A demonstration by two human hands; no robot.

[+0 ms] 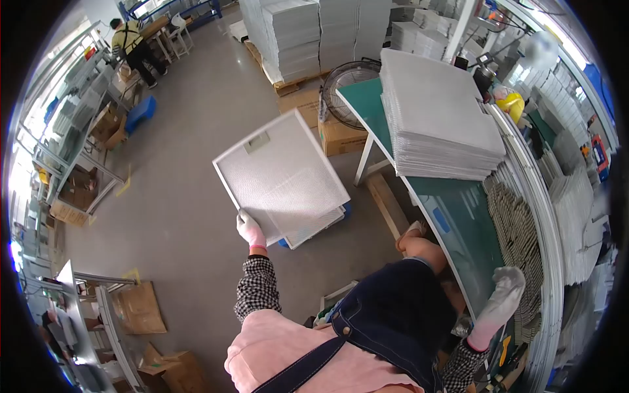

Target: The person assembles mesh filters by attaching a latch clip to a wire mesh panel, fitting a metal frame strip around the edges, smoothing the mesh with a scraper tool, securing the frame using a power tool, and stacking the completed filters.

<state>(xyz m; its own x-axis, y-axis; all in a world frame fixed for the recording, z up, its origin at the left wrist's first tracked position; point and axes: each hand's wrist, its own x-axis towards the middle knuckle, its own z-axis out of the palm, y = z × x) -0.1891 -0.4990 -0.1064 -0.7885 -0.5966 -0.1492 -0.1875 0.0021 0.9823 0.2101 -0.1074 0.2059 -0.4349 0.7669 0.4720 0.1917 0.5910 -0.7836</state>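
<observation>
My left hand [249,228], in a white glove with a pink cuff, grips the lower left edge of a framed mesh filter panel [282,177]. The panel is silver, with a thin pale frame and a small recessed latch near its top corner. Below it, partly hidden, more panels [318,228] lie on something blue near the floor. My right hand [503,295], also gloved, is over the front of the green-topped table [452,203]. Its fingers look curled together with nothing visible in them. Close beside it stands a long row of greyish mesh pieces [514,229].
A tall stack of white mesh sheets [439,118] rests on the table's far end. Behind it are a floor fan [347,92], cardboard boxes [341,136] and a loaded pallet [295,85]. Shelving [92,147] lines the left side, where another person [134,49] stands farther back.
</observation>
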